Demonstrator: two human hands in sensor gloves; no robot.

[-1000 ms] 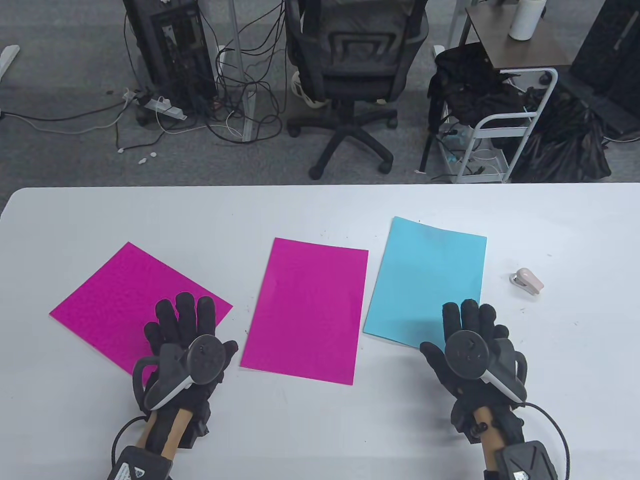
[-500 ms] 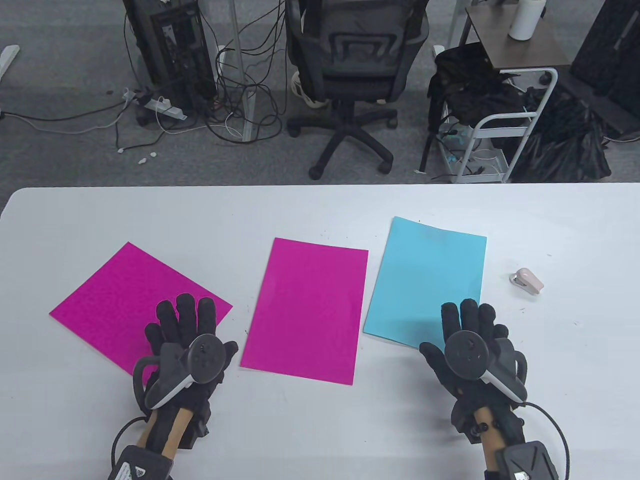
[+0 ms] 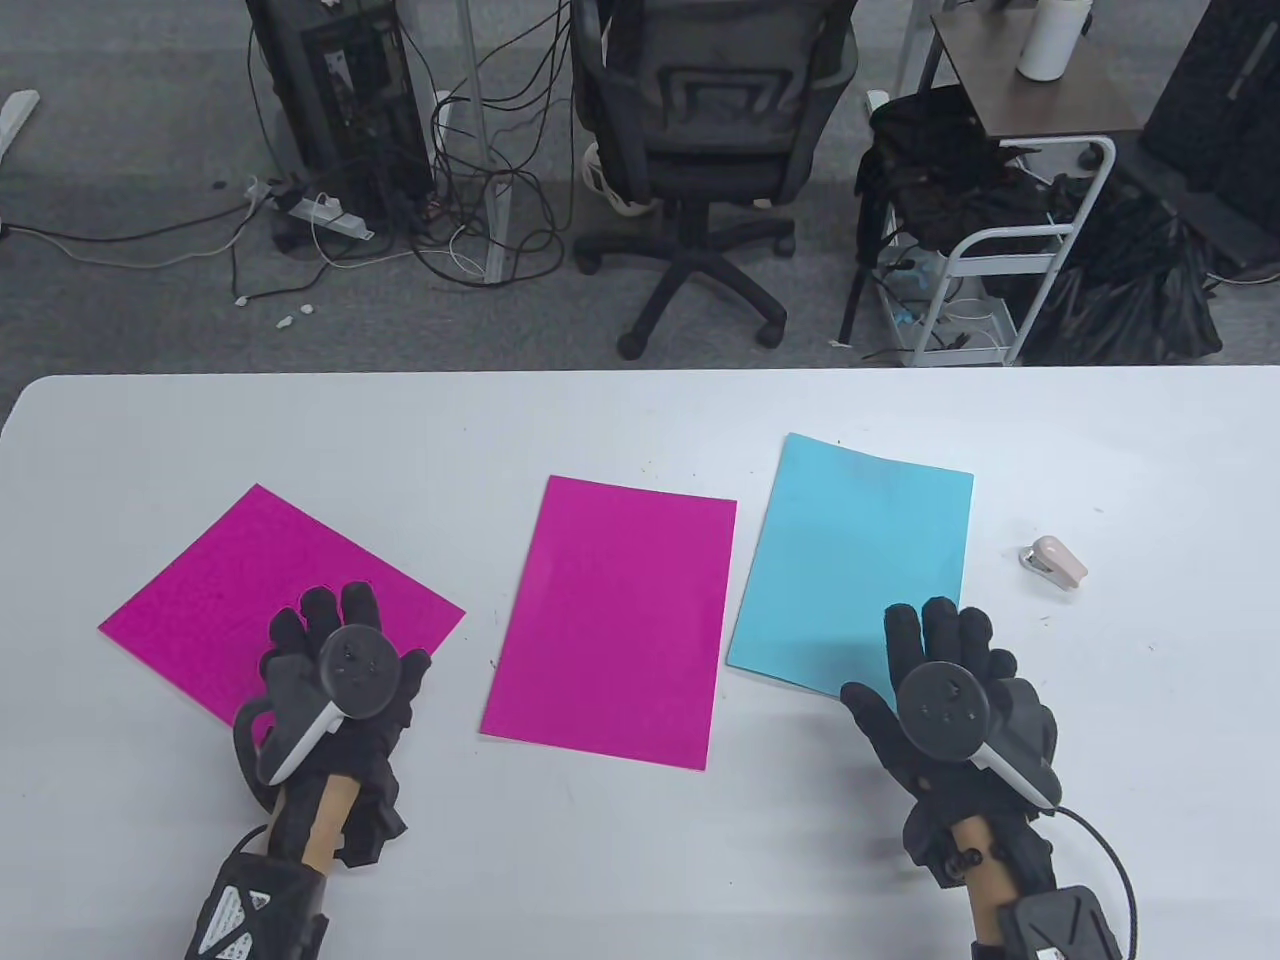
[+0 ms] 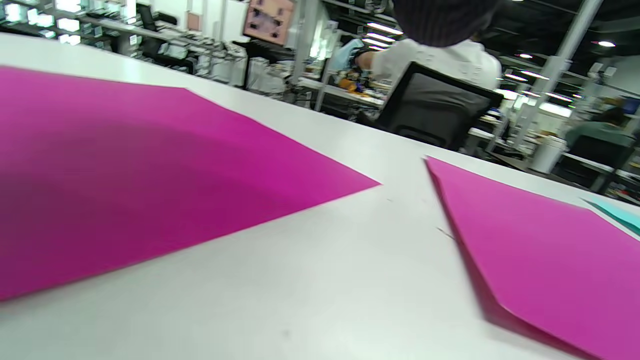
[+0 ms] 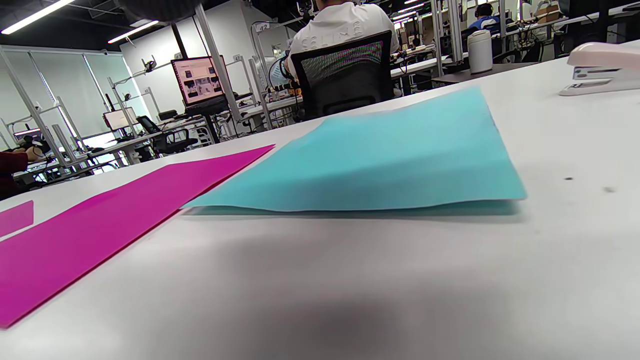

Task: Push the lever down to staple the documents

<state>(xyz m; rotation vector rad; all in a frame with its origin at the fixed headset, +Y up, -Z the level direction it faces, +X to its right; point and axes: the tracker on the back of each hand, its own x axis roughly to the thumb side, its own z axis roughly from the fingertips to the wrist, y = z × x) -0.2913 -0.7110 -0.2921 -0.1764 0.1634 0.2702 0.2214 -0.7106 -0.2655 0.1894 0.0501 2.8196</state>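
Note:
A small pale pink stapler (image 3: 1053, 563) lies on the white table (image 3: 640, 420) at the right, also in the right wrist view (image 5: 602, 67). A blue sheet (image 3: 855, 565) lies left of it, its near edge slightly raised (image 5: 380, 160). A magenta sheet (image 3: 615, 620) lies in the middle and a second magenta sheet (image 3: 270, 600) at the left. My left hand (image 3: 335, 650) hovers open over the near corner of the left magenta sheet, holding nothing. My right hand (image 3: 945, 660) rests open at the blue sheet's near right corner, empty.
Beyond the table's far edge stand an office chair (image 3: 700, 170), a computer tower with cables (image 3: 340, 120) and a side cart with a black bag (image 3: 1000, 220).
My left hand has shifted left and rotated, fingers now further over the left magenta sheet. The right hand, the sheets and the stapler have not moved.

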